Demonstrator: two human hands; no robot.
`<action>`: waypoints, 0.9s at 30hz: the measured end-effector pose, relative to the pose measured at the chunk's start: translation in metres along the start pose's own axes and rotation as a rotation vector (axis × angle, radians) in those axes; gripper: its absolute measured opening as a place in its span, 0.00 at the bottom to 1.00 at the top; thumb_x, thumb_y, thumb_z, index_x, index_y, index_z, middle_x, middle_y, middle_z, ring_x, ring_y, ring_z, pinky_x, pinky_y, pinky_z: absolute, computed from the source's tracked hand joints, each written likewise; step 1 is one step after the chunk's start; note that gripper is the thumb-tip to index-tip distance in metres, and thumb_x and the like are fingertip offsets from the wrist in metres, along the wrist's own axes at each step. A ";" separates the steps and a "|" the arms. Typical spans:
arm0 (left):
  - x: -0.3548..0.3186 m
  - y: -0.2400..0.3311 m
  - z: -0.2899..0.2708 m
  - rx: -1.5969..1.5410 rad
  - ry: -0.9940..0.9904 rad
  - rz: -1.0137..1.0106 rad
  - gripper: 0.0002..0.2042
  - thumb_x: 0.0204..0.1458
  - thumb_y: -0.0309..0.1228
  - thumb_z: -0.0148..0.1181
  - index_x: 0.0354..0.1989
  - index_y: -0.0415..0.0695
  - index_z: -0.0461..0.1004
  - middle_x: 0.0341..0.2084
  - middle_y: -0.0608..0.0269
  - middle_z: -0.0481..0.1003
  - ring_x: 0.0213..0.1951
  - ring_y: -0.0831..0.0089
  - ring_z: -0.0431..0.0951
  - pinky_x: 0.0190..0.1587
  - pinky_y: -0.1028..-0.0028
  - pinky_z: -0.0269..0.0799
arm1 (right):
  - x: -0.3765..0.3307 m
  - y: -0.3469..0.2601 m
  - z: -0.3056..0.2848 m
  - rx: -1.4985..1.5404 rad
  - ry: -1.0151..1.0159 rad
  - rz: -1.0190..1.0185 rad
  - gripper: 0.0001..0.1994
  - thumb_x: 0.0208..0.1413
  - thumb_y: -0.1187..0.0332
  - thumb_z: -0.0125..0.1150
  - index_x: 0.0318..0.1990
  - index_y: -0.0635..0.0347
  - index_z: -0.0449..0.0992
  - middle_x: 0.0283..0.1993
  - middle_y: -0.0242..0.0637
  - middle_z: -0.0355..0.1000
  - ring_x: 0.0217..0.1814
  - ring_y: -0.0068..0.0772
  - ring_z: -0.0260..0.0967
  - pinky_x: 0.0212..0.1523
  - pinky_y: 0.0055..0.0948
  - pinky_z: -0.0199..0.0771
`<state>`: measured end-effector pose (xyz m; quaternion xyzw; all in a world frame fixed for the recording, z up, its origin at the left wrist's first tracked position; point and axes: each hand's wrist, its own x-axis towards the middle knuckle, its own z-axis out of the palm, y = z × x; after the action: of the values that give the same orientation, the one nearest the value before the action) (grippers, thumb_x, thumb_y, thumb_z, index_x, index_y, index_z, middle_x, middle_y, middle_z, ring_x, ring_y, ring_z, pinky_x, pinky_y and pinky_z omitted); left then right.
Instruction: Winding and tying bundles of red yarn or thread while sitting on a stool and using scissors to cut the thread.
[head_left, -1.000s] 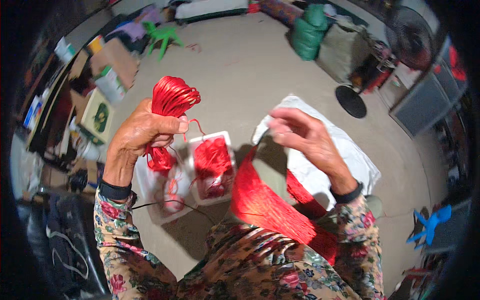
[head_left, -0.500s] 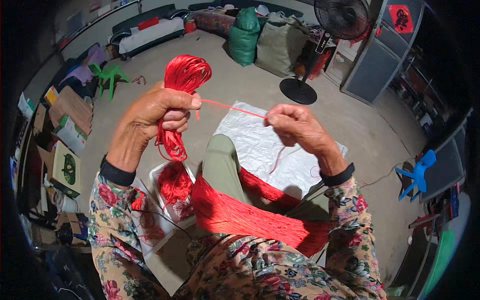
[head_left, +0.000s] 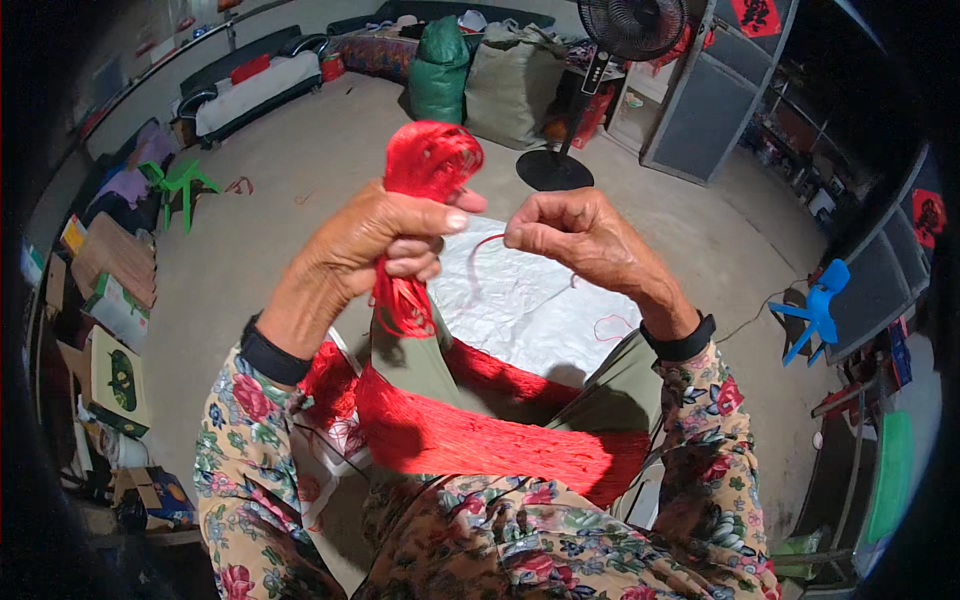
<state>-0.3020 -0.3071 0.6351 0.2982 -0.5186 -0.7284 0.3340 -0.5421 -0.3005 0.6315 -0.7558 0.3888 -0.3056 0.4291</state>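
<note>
My left hand is closed round a looped bundle of shiny red cord, its thumb stretched along the side. Loops stick out above the fist and hang below it. Just right of it, my right hand pinches a thin red strand between thumb and fingertips. That strand curves down in front of the white sheet, and its far end is hard to make out. A wide red skein is stretched round my knees. A tangle of red cord lies in a white container at my left, partly behind my forearm.
A crinkled white sheet covers the floor before my knees. Farther off stand a pedestal fan, a green sack and a pale sack. A green stool and cardboard boxes are leftward; a blue stool stands right.
My left hand has moved right with the bundle, nearer my right hand. The strand that ran taut between the hands now hangs loose from my right fingers. The view has shifted slightly right.
</note>
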 end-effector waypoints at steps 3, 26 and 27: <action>0.008 -0.009 0.011 -0.082 -0.052 -0.038 0.13 0.46 0.26 0.64 0.40 0.39 0.71 0.09 0.79 0.56 0.09 0.88 0.52 0.17 0.82 0.55 | 0.003 -0.005 0.005 0.035 0.030 -0.076 0.10 0.56 0.66 0.59 0.32 0.65 0.77 0.26 0.26 0.70 0.27 0.13 0.61 0.25 0.17 0.62; 0.057 -0.062 -0.021 0.226 0.107 -0.301 0.08 0.44 0.23 0.64 0.25 0.41 0.69 0.13 0.71 0.64 0.13 0.82 0.61 0.16 0.76 0.61 | -0.026 0.002 -0.013 -0.351 0.055 -0.155 0.10 0.57 0.67 0.56 0.32 0.66 0.74 0.21 0.33 0.68 0.22 0.21 0.62 0.24 0.25 0.63; 0.063 -0.070 -0.019 0.223 0.102 -0.305 0.08 0.44 0.23 0.64 0.25 0.41 0.69 0.13 0.71 0.64 0.13 0.82 0.61 0.16 0.76 0.61 | -0.024 0.001 -0.013 -0.351 0.056 -0.148 0.10 0.57 0.67 0.56 0.32 0.66 0.74 0.21 0.33 0.68 0.22 0.21 0.62 0.24 0.25 0.63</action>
<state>-0.3370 -0.3512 0.5568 0.4449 -0.5274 -0.6926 0.2105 -0.5650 -0.2854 0.6329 -0.8368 0.3912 -0.2849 0.2561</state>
